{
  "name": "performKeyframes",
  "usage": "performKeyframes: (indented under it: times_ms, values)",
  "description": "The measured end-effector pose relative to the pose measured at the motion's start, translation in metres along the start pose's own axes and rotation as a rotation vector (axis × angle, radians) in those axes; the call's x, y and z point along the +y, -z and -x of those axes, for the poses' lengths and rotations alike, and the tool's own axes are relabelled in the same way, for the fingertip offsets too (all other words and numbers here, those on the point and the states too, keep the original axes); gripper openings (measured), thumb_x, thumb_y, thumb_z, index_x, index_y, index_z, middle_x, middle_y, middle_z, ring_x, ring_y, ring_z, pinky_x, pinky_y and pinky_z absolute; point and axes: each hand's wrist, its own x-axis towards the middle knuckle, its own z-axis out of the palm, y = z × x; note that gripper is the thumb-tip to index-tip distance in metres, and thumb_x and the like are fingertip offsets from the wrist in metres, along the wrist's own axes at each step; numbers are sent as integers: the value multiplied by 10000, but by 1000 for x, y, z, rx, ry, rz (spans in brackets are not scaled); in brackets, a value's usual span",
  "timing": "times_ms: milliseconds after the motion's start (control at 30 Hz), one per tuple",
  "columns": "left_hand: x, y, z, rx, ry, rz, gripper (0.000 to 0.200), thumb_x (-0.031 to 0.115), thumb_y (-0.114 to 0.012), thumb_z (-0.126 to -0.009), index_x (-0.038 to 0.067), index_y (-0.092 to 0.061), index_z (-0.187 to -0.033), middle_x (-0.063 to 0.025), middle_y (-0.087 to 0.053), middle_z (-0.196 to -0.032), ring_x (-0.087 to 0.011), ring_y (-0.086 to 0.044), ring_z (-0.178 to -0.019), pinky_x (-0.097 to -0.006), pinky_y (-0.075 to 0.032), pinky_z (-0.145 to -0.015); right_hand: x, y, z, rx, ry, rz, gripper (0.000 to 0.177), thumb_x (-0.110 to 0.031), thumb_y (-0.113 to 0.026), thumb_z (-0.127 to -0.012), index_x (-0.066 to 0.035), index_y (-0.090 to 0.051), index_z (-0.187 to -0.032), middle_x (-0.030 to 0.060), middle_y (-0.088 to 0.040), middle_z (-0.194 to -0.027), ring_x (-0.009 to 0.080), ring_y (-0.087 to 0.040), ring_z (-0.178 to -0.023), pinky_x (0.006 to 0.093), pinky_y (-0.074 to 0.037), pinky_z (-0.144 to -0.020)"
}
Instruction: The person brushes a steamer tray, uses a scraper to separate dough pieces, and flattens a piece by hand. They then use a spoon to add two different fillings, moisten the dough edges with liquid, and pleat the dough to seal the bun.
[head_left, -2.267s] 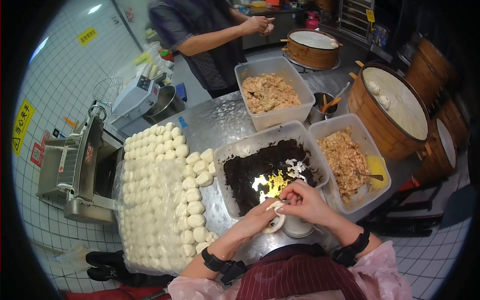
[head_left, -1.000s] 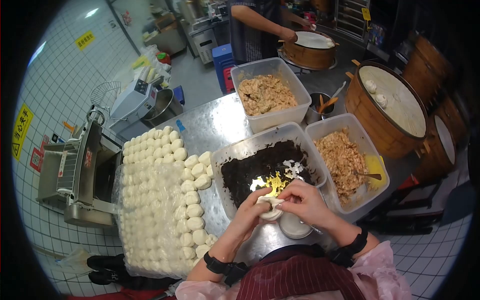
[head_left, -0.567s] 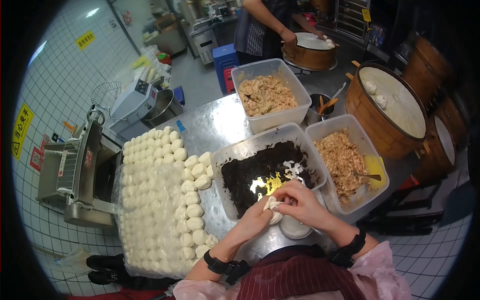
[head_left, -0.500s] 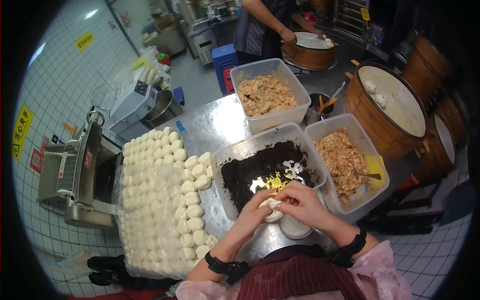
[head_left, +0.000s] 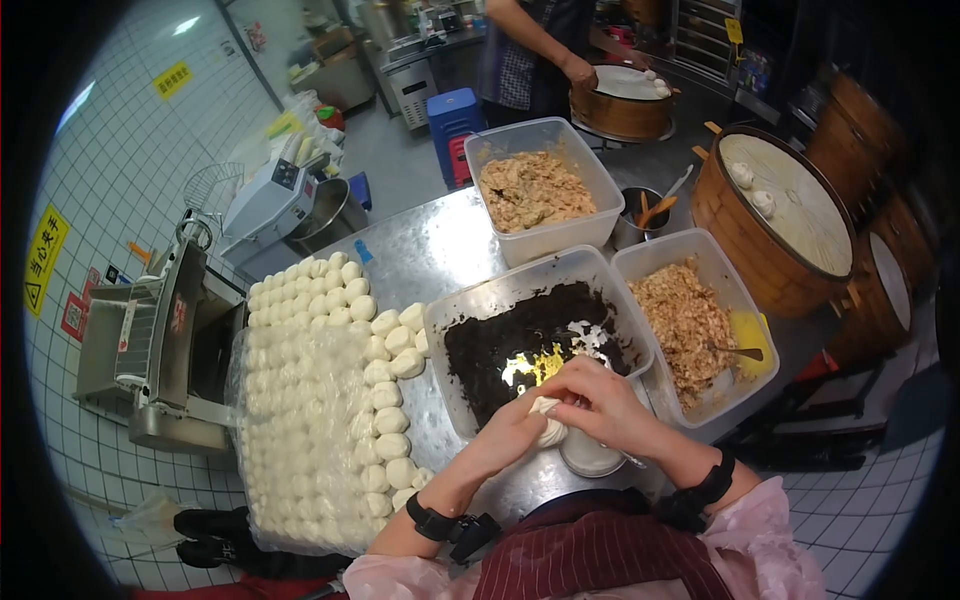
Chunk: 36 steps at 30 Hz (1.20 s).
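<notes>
Both my hands are closed around one white dough bun [head_left: 550, 428] held above the near edge of the steel table [head_left: 440, 250]. My left hand [head_left: 507, 438] cups it from below and the left. My right hand [head_left: 598, 400] pinches its top with the fingertips. Just beyond the hands stands a clear tub of dark filling [head_left: 520, 340] with a yellow patch. A small white bowl [head_left: 592, 455] sits under my right hand.
Several rows of white dough pieces [head_left: 320, 390] lie on plastic at the left. Two tubs of tan filling [head_left: 690, 320] [head_left: 535, 190] stand right and behind. Bamboo steamers [head_left: 775, 215] hold buns. Another person [head_left: 540, 50] works at a far steamer [head_left: 622, 100]. A dough machine [head_left: 160, 340] stands left.
My fingers have kept turning and pinching the bun, closing its top. The other person moved from the near side of the table to the far steamer.
</notes>
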Motion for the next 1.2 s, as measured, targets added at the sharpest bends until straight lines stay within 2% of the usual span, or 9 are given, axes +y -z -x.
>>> performKeyframes:
  times_ms: [67, 100, 233, 300, 433, 733, 900, 1133, 1200]
  values:
    - [19, 0, 5, 102, 138, 550, 408, 67, -472, -837, 34, -468, -1243, -80, -553, -1097, -188, -542, -1045, -390, -488, -835, 5, 2, 2, -1, 75, 16, 146, -131, -657, -773, -53, -651, -897, 71, -557, -828, 191, -578, -702, 291, -461, -631]
    - [24, 0, 7, 110, 119, 690, 383, 143, -478, -877, 21, -468, -1240, -91, -548, -1094, -190, -575, -946, -296, -482, -794, 6, 5, 3, -7, 64, 6, 155, -129, -659, -770, -53, -650, -905, 72, -553, -841, 184, -576, -703, 287, -461, -627]
    - [17, 3, 6, -6, 105, 638, 462, 397, -396, -955, 53, -473, -1253, -70, -562, -1086, -163, -558, -987, -320, -488, -785, 3, 5, 4, 9, -118, -91, 170, -123, -656, -770, -51, -649, -925, 68, -546, -845, 179, -574, -696, 284, -461, -615]
    - [12, 1, 2, 52, 187, 433, 653, 565, -199, -953, 58, -532, -1194, -44, -595, -975, -130, -569, -882, -288, -479, -759, -3, 1, 3, -4, -69, -72, 168, -122, -652, -772, -54, -649, -926, 69, -544, -846, 183, -572, -688, 288, -463, -618]
    - [4, -4, -7, 125, 196, 231, 777, 576, -107, -947, 25, -654, -981, -101, -624, -884, -137, -567, -854, -290, -457, -810, -4, 4, 4, -125, 53, 1, 156, -127, -644, -776, -66, -647, -919, 65, -541, -829, 194, -573, -697, 303, -467, -642]
    - [25, -4, 2, 155, 96, 635, 728, 581, -155, -947, 4, -571, -1104, -107, -590, -1041, -168, -563, -944, -305, -451, -843, -6, 10, 3, -21, -14, 8, 147, -107, -660, -764, -48, -627, -895, 68, -564, -799, 208, -579, -685, 289, -468, -609]
    - [9, -3, -7, 266, 53, 257, 716, 561, -132, -956, 31, -600, -842, -39, -607, -728, -111, -560, -640, -239, -450, -599, -5, 0, 0, -33, 327, 184, 159, -74, -643, -768, -41, -600, -917, 87, -571, -789, 254, -591, -712, 344, -486, -631]
    - [12, 4, -15, 208, 199, 192, 730, 572, -155, -952, 8, -616, -902, -75, -620, -832, -123, -580, -717, -267, -476, -657, -8, -1, -4, -87, 299, 165, 163, -95, -648, -765, -58, -602, -916, 78, -581, -791, 259, -597, -722, 343, -495, -635]
    - [26, 3, -12, 244, 154, 559, 707, 551, -175, -960, -15, -596, -998, -100, -613, -925, -144, -587, -793, -283, -486, -722, 2, -3, -5, -38, 384, 243, 200, -108, -655, -755, -71, -600, -943, 70, -586, -800, 242, -602, -715, 342, -496, -623]
